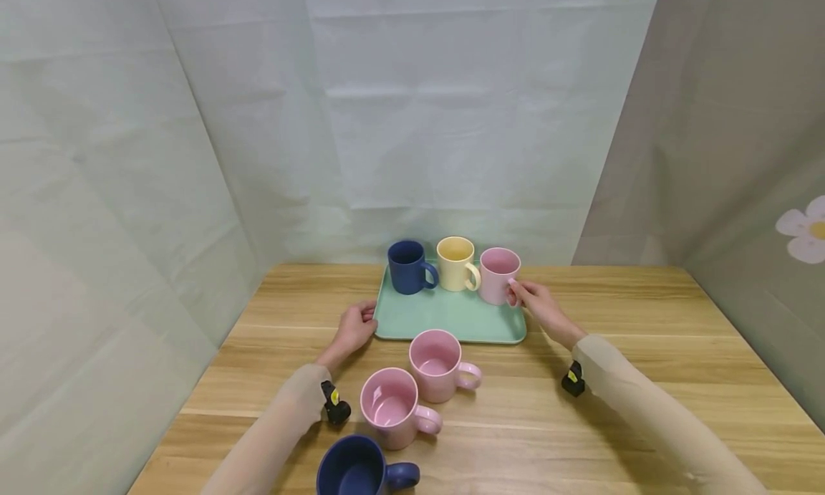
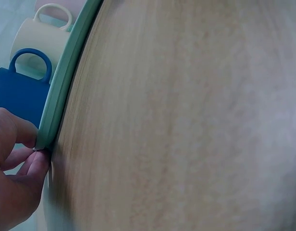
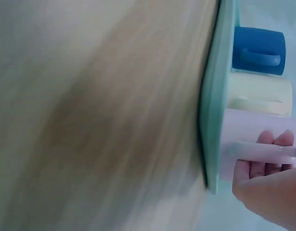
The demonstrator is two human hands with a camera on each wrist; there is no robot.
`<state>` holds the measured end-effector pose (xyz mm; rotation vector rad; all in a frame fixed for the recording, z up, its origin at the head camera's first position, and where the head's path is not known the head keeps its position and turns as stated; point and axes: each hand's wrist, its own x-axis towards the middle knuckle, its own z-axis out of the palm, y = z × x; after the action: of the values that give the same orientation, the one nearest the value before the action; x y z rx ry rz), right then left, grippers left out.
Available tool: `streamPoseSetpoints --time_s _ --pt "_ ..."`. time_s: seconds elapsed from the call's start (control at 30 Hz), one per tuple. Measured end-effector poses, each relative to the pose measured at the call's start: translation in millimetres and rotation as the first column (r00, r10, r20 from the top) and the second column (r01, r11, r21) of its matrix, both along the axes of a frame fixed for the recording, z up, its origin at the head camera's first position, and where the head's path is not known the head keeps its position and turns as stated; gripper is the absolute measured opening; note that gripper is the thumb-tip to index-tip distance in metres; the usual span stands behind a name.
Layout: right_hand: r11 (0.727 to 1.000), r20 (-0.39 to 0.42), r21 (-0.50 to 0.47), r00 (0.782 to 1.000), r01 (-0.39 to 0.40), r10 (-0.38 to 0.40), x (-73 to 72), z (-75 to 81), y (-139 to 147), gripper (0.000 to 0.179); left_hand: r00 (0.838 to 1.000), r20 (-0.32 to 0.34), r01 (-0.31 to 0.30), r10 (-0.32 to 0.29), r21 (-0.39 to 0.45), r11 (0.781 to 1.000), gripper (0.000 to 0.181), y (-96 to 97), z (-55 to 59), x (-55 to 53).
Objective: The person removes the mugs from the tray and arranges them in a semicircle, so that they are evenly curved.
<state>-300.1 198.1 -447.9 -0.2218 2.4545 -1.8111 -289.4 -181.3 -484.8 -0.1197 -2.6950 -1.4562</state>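
Tip hazard, back pink mug (image 1: 495, 284): possible on release, if set with base on the raised rim; likely cause, a place close to the right edge of the tray (image 1: 451, 327).
Knock hazard, yellow mug (image 1: 450, 274): possible with any leftward swing of the back pink mug; cause, a handle aimed that way with little or no gap. Could then be pushed toward the back blue mug (image 1: 406, 271).
Tilt hazard, tray: possible if raised by the one pinched corner; likely result, sliding of all three mugs.
Brush hazard, left sleeve (image 1: 277, 423): possible on drawing back; cause, nearness to the near pink mug (image 1: 387, 416) and near blue mug (image 1: 348, 473). Could also drive the near pink mug into the middle pink mug (image 1: 435, 380), just beside.
Left hand (image 1: 356, 327): closed in a pinch on the tray's near left corner, thumb over rim, fingertips below; reached forward, low over the table (image 1: 644, 337).
Right hand (image 1: 543, 310): closed, fingers curled around the back pink mug's handle; reached forward and inward from the right.
Back pink mug position: upright at the tray's right end, beside the yellow mug; base contact hidden in right wrist view, so cannot tell whether fully set down.
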Motion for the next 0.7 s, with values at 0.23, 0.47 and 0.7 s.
streamPoseSetpoints --time_s 0.23,0.47,0.7 --pt "0.995 0.064 -0.098 0.998 -0.007 0.013 -2.0 -1.0 -0.8 0.034 1.000 0.016 0.000 0.000 -0.003 1.000 0.046 1.0 1.0 0.0" --pt "0.978 0.117 -0.207 0.993 0.036 -0.012 -2.1 -5.7 2.8 0.026 1.000 0.012 -0.006 0.006 0.005 1.000 0.046 -0.1 -1.4 -0.7" --pt "0.972 0.137 -0.228 0.990 0.060 -0.029 3.2 -4.8 5.8 0.024 1.000 0.007 -0.001 0.001 0.014 1.000 0.046 1.0 -3.5 -0.9"
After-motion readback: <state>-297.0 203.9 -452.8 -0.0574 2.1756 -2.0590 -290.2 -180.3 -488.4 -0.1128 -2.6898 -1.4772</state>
